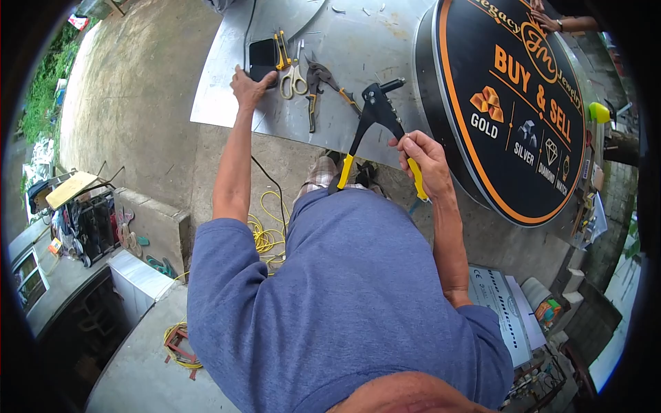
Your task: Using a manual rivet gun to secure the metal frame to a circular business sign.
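At the left of the metal table, my left hand (250, 89) spans the near end of a flat black rectangular thing (262, 55) that looks like a phone, thumb on one side and fingers on the other. My right hand (427, 160) grips one yellow-ended handle of a black hand riveter (375, 103), held in front of my body. The riveter's handles are spread apart, the other yellow grip (345, 172) hanging by my waist. Between my hands lie cream-handled scissors (294, 82), a yellow cutter knife (281, 49) and tin snips (315, 82) with yellow-and-black handles.
A large oval black sign (516, 103) with an orange border stands on the metal table (351, 34) at right. Another person's hand (545, 20) touches its far edge. A yellow cord (265, 237) coils on the floor at my left. A low concrete wall (151, 220) stands farther left.
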### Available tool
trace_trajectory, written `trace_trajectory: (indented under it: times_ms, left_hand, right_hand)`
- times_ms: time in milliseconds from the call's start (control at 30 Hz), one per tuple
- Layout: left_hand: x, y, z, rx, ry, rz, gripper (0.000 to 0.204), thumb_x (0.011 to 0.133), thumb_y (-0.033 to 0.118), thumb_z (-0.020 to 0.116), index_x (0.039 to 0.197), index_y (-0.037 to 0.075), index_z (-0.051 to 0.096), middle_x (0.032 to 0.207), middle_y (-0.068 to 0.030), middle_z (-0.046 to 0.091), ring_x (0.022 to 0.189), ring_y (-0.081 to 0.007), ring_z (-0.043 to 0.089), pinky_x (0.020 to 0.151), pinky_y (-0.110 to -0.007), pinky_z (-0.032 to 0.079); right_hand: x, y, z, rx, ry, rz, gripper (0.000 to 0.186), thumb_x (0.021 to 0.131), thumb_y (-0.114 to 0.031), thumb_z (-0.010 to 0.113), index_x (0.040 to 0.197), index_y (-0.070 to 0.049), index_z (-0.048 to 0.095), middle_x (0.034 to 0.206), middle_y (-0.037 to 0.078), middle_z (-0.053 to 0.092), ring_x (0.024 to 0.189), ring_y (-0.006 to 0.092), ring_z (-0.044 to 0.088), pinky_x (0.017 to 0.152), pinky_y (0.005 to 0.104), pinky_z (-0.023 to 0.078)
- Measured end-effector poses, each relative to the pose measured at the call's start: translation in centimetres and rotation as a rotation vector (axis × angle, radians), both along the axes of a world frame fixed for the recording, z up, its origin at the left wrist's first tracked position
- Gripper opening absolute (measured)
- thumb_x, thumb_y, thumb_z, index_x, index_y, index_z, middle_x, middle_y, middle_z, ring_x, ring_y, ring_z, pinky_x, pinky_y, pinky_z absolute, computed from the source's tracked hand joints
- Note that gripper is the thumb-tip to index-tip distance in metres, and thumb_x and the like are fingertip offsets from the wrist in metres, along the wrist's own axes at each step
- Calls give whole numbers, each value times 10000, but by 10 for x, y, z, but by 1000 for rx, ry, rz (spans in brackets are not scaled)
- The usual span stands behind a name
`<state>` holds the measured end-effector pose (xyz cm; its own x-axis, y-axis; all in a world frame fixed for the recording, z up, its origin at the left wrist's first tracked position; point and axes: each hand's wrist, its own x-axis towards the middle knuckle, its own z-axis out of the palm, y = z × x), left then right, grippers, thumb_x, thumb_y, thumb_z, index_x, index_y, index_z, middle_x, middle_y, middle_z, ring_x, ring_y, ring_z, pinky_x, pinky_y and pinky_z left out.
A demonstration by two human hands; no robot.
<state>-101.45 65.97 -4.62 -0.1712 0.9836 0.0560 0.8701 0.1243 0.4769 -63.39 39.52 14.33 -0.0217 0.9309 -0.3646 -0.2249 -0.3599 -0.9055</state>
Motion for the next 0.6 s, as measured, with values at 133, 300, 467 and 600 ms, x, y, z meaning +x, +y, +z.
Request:
trace_trajectory:
  times_ms: [133, 300, 467, 600]
  left_hand:
    - [-8, -21, 15, 259, 97, 86, 893, 814, 554, 753, 1396, -63, 472, 1297, -257, 580, 1266, -436, 472, 1010, -517, 427]
    - [85, -100, 97, -408, -1022, -473, 526, 1043, 467, 478, 1315, 36, 611, 1119, -95, 708, 945, -155, 687, 799, -293, 521]
    - [196, -167, 160, -517, -1685, -351, 494, 1054, 434, 472, 1288, 7, 559, 1084, -113, 690, 896, -156, 685, 687, -294, 548]
    - [207, -166, 142, -536, -1462, -383, 367, 1047, 389, 519, 1092, 39, 618, 881, -68, 692, 676, -106, 642, 504, -238, 479]
  right_hand:
    - [-1, 5, 6, 3, 7, -33, 235, 1021, -222, 559, 971, -4, 630, 758, 11, 592, 613, 35, 521, 491, 189, 405]
    - [1, 8, 11, 38, 52, -93, 228, 1027, -218, 548, 977, -18, 645, 742, 12, 599, 621, 35, 521, 488, 191, 381]
    - [0, -4, 10, -49, -73, 14, 185, 1022, -187, 558, 978, -26, 638, 1013, 80, 673, 692, 45, 560, 555, 184, 443]
    - [6, -11, 9, 155, -211, -107, 211, 1007, -194, 597, 974, -12, 697, 995, 60, 666, 763, 77, 573, 708, 226, 456]
